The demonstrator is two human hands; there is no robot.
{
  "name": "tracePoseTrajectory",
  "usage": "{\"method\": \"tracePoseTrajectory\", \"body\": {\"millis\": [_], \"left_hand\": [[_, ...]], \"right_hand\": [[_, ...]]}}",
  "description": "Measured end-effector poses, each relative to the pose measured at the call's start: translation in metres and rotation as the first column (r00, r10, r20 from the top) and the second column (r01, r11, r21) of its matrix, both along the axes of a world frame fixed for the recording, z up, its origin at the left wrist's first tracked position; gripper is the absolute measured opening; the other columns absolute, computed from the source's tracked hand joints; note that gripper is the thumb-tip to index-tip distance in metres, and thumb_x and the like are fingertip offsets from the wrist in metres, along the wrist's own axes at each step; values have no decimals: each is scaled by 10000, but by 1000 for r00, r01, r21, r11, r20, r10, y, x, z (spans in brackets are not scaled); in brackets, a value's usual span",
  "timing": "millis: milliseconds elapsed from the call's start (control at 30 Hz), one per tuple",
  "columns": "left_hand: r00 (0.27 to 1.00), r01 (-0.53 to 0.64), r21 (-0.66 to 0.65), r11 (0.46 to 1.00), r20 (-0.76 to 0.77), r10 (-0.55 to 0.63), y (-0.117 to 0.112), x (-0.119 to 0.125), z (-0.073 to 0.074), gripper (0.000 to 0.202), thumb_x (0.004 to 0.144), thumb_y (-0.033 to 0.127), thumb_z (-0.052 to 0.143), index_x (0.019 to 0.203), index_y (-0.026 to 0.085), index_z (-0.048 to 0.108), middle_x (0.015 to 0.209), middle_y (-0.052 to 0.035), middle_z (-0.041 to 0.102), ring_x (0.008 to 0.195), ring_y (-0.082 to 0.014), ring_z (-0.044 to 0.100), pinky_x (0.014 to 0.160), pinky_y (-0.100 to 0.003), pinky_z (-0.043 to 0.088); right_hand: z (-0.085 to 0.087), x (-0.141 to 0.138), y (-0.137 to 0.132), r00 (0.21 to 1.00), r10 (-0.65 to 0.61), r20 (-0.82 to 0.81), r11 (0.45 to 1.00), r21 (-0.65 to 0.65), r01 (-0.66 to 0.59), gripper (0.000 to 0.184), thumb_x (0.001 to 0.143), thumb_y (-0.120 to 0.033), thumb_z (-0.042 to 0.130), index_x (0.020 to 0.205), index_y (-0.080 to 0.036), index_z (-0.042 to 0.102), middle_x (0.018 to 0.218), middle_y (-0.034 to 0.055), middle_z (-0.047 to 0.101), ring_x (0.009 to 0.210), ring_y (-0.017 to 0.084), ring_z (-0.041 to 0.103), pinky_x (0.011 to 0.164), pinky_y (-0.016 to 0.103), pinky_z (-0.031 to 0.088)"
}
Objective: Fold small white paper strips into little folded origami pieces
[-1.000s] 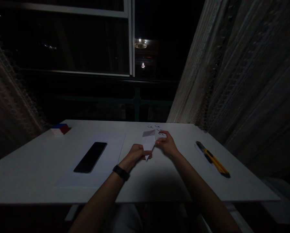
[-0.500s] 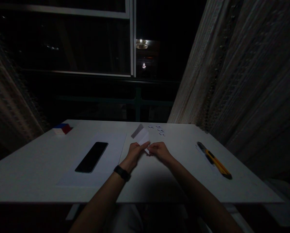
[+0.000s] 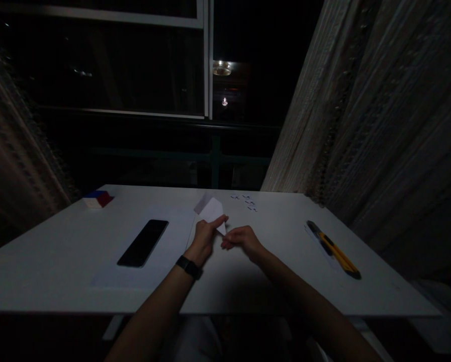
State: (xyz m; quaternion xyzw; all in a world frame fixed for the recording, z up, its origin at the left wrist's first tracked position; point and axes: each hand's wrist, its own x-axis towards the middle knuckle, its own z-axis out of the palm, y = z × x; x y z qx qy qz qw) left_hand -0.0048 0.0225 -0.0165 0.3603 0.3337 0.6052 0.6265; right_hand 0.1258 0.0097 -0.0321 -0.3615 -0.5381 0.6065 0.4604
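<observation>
A folded piece of white paper point(image 3: 212, 209) is held above the middle of the table, its far part angled up to the left. My left hand point(image 3: 204, 238), with a dark band on the wrist, grips it, the thumb lying across its front. At the paper's near right corner, my right hand point(image 3: 244, 240) has its fingertips pinched together on the edge. How the folds run beneath my left fingers is hidden.
On the white table point(image 3: 278, 281), a black phone point(image 3: 144, 243) rests on a large white sheet point(image 3: 114, 275). A yellow utility knife point(image 3: 336, 250) lies to the right, over a paper strip. Several small dark-marked pieces point(image 3: 250, 202) and a blue, red and white cube point(image 3: 97, 199) sit farther back.
The paper and my left hand have shifted a little to the left. My right hand has moved slightly left and down, staying at the paper's near corner.
</observation>
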Motion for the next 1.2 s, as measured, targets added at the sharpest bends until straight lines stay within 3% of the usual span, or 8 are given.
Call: {"method": "tracePoseTrajectory", "body": {"millis": [233,433,567,667,833,933,1133,1200], "left_hand": [[985,-115,-64,991,123,122,8,-5,1,312,526,195,762,800,89,656,862,-102,669,769,-175,623,686,-265,482],[999,27,-30,999,18,-26,2,2,-3,337,565,280,747,808,59,674,795,-116,670,650,-163,608,570,-251,459],[990,115,-12,993,-77,-116,-7,7,-1,364,572,336,738,807,64,681,731,-104,663,558,-145,579,538,-260,441],[979,145,9,989,-147,-142,-9,8,3,351,612,408,696,647,60,669,610,-95,636,543,-149,568,562,-264,436],[974,-50,46,998,-221,59,-4,5,1,364,595,429,701,537,81,607,540,-50,590,490,-107,502,493,-220,374],[953,-68,75,995,-291,87,-1,5,-4,369,571,434,712,574,77,621,564,-49,595,504,-107,495,483,-213,358],[904,142,-2,990,-407,-131,-4,7,-6,356,536,420,734,540,86,611,512,-36,564,441,-80,442,432,-201,300],[910,143,9,990,-395,-128,-4,7,-4,359,547,432,724,553,90,614,514,-39,567,448,-86,458,443,-204,316]], "right_hand": [[4,12,2,998,-14,60,1000,-14,15,248,546,-327,721,633,-101,668,612,89,677,528,155,601,570,296,461],[-2,7,8,993,-115,-8,993,38,115,306,571,-336,726,795,-148,634,649,42,675,534,128,582,515,245,418],[-5,-1,8,972,-228,-55,970,69,232,311,546,-370,740,716,-140,619,525,12,627,468,128,558,487,250,412],[-2,1,8,956,-286,-63,955,65,290,313,556,-397,728,685,-132,624,521,21,627,453,130,554,473,252,412],[2,9,8,952,-300,-59,951,55,303,315,565,-408,716,697,-131,640,540,33,641,437,125,538,455,246,399],[3,11,9,943,-332,-22,937,112,332,319,595,-434,686,693,-134,640,511,11,610,441,120,523,440,233,384],[-3,20,20,902,-432,-24,883,195,428,285,573,-407,710,638,-154,598,527,-12,595,468,120,529,459,226,393],[-5,24,22,897,-441,-17,881,181,436,283,546,-388,731,611,-147,597,534,0,605,484,127,543,481,234,403]]}}
